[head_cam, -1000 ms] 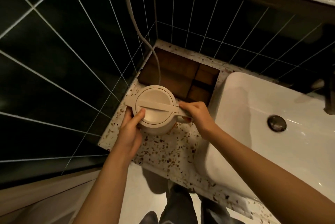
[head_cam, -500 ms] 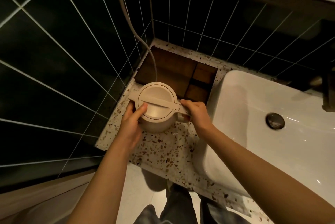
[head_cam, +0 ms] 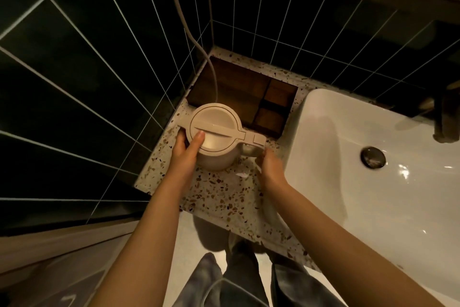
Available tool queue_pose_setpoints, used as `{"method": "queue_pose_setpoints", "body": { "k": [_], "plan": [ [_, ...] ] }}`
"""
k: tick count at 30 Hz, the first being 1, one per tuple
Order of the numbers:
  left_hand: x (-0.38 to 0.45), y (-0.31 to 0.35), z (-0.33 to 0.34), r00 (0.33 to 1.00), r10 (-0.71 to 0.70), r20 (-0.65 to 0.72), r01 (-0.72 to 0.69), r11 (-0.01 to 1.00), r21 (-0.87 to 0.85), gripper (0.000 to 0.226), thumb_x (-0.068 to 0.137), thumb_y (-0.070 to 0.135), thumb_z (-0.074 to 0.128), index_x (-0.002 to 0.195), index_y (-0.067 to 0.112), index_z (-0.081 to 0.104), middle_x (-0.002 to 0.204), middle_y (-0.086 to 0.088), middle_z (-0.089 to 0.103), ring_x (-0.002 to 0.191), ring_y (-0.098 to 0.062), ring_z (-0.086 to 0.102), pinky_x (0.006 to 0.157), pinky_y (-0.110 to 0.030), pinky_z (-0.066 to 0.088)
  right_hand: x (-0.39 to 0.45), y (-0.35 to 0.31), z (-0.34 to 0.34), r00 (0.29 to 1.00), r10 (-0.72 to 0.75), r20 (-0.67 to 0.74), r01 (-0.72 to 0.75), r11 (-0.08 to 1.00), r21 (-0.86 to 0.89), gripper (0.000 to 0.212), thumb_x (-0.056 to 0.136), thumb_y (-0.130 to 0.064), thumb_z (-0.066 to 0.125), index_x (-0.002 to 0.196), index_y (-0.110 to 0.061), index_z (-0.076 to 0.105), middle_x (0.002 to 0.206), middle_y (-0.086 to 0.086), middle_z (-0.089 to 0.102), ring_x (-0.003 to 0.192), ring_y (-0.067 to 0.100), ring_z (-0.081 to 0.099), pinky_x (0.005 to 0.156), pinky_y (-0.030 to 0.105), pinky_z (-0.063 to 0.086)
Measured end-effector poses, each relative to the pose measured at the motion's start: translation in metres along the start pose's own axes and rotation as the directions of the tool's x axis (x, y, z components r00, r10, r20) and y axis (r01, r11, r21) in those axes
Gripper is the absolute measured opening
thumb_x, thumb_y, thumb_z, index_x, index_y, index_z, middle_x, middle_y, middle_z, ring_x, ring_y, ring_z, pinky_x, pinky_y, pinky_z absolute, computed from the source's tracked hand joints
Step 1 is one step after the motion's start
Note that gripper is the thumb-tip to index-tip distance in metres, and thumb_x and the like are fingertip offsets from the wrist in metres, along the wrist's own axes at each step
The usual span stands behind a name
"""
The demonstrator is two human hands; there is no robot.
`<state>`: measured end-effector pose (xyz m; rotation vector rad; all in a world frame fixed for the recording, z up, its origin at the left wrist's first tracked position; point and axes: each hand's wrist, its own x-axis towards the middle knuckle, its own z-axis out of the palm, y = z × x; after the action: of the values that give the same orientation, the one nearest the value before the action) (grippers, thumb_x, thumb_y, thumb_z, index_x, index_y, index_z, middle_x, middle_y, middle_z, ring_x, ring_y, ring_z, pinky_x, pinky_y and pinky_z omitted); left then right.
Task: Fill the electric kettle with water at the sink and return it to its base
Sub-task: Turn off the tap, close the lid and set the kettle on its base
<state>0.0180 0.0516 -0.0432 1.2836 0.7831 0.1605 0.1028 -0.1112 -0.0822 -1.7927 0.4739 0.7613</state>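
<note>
Head view: left hand (head_cam: 185, 151) is cupped against the side of the cream kettle (head_cam: 216, 136), thumb lying on its closed lid; right hand (head_cam: 270, 166) sits loosely curled just below the handle (head_cam: 251, 148), contact unclear. Kettle stands upright on the speckled counter (head_cam: 224, 197) in the tiled corner, handle pointing toward the white sink (head_cam: 323, 112).
</note>
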Motion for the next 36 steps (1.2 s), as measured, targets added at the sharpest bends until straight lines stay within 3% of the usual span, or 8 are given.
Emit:
{"method": "queue_pose_setpoints", "body": {
  "k": [4, 8, 11, 14, 18, 27, 30, 36],
  "plan": [
    [0.001, 0.002, 0.001, 1.0, -0.001, -0.02, 0.001, 1.0, -0.025, 0.04, 0.094, 0.031, 0.058, 0.13, 0.043, 0.045, 0.132, 0.009, 0.058, 0.121, -0.012, 0.055, 0.1, -0.036, 0.047, -0.002, 0.016, 0.008, 0.995, 0.024, 0.093, 0.005, 0.954, -0.3, 0.042, 0.091, -0.01, 0.037, 0.131, -0.009, 0.048, 0.123, 0.013, 0.059, 0.093, 0.022, 0.057, 0.074, 0.032, 0.049],
    [0.005, 0.001, 0.004, 0.999, -0.009, -0.051, 0.008, 1.0, -0.017, 0.051, 0.092, 0.033, 0.06, 0.14, 0.035, 0.042, 0.136, 0.003, 0.056, 0.122, -0.017, 0.055, 0.101, -0.042, 0.048, -0.003, 0.025, 0.021, 0.95, -0.141, 0.277, 0.284, 0.755, -0.59, 0.062, 0.082, -0.014, 0.051, 0.141, -0.01, 0.033, 0.153, 0.013, 0.03, 0.123, 0.033, 0.047, 0.096, 0.039, 0.046],
    [0.007, 0.001, 0.005, 0.998, -0.009, -0.058, 0.008, 1.0, -0.008, 0.055, 0.091, 0.035, 0.061, 0.142, 0.034, 0.04, 0.136, 0.003, 0.056, 0.122, -0.017, 0.055, 0.101, -0.043, 0.048, 0.001, 0.03, 0.027, 0.956, -0.05, 0.289, 0.252, 0.645, -0.722, 0.084, 0.085, -0.02, 0.052, 0.152, -0.014, 0.002, 0.163, 0.007, -0.004, 0.145, 0.041, 0.016, 0.116, 0.048, 0.022],
    [0.006, 0.002, 0.007, 0.998, -0.008, -0.07, 0.007, 1.0, -0.009, 0.051, 0.093, 0.032, 0.06, 0.14, 0.034, 0.041, 0.131, 0.006, 0.058, 0.12, -0.015, 0.056, 0.1, -0.04, 0.049, 0.006, 0.034, 0.03, 0.96, -0.032, 0.279, 0.242, 0.602, -0.761, 0.085, 0.086, -0.017, 0.051, 0.152, -0.012, -0.003, 0.163, 0.004, -0.014, 0.149, 0.036, 0.0, 0.119, 0.047, 0.006],
    [0.007, 0.004, 0.011, 0.996, -0.019, -0.087, 0.018, 1.0, -0.009, 0.053, 0.093, 0.031, 0.059, 0.142, 0.034, 0.039, 0.133, 0.005, 0.057, 0.119, -0.015, 0.056, 0.098, -0.038, 0.049, 0.017, 0.038, 0.031, 0.961, -0.016, 0.277, 0.227, 0.62, -0.751, 0.086, 0.085, -0.034, 0.057, 0.152, -0.021, 0.006, 0.164, 0.001, -0.006, 0.149, 0.033, -0.006, 0.117, 0.051, 0.004],
    [0.008, 0.003, 0.011, 0.993, -0.037, -0.108, 0.033, 0.999, -0.039, 0.054, 0.092, 0.029, 0.059, 0.142, 0.032, 0.04, 0.132, 0.003, 0.058, 0.117, -0.015, 0.057, 0.091, -0.035, 0.051, 0.017, 0.034, 0.031, 0.965, -0.062, 0.254, 0.232, 0.652, -0.722, 0.075, 0.082, -0.017, 0.057, 0.148, -0.017, 0.022, 0.157, 0.01, 0.018, 0.145, 0.037, 0.019, 0.115, 0.048, 0.023],
    [0.006, 0.006, 0.012, 0.992, -0.039, -0.118, 0.032, 0.998, -0.058, 0.056, 0.091, 0.028, 0.06, 0.144, 0.03, 0.041, 0.132, 0.003, 0.059, 0.114, -0.014, 0.058, 0.084, -0.031, 0.051, 0.008, 0.025, 0.025, 0.944, -0.158, 0.29, 0.315, 0.695, -0.646, 0.054, 0.076, -0.017, 0.056, 0.129, -0.015, 0.048, 0.122, 0.012, 0.051, 0.114, 0.032, 0.053, 0.087, 0.033, 0.046],
    [-0.005, 0.005, 0.011, 0.974, 0.012, -0.227, -0.022, 0.999, -0.043, 0.043, 0.088, 0.032, 0.063, 0.13, 0.03, 0.057, 0.125, 0.004, 0.064, 0.113, -0.013, 0.06, 0.096, -0.042, 0.051, -0.032, 0.005, -0.003, 0.893, -0.195, 0.406, 0.419, 0.689, -0.591, 0.035, 0.092, -0.018, 0.047, 0.127, -0.011, 0.047, 0.11, 0.012, 0.059, 0.091, 0.021, 0.053, 0.063, 0.023, 0.038]
  ]
}}
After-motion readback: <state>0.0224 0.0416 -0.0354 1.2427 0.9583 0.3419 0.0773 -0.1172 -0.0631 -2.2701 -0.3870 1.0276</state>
